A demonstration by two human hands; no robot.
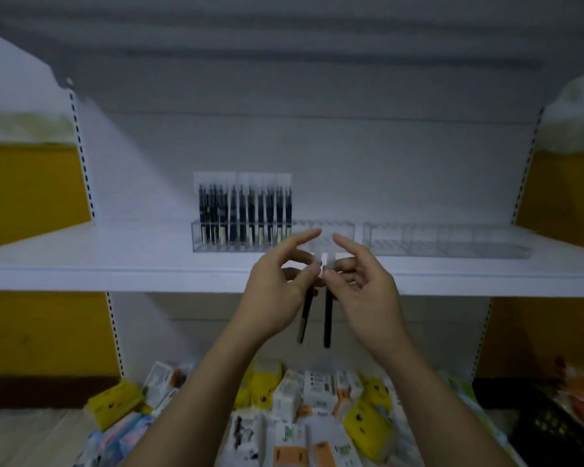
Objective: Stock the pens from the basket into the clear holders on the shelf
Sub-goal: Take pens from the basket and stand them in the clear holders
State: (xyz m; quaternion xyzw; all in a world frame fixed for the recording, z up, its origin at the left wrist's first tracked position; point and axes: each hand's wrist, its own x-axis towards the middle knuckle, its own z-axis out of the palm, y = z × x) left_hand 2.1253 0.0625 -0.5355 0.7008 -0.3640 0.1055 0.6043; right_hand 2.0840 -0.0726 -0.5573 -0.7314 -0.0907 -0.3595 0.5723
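Left hand (277, 291) and right hand (361, 291) each pinch one pen (327, 318) by its top, hanging tip-down, likely to drop into the clear holder (338, 237).

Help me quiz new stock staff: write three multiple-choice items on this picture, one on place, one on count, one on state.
1. Where do the stocked pens stand? A left holder B right holder C floor
2. How many pens do left hand and right hand hold together? A one B two C four
3. The right holder is: A full B half-full C empty
1A: dark pens stand there. 2B: one pen in the left, one in the right. 3C: only clear dividers show.
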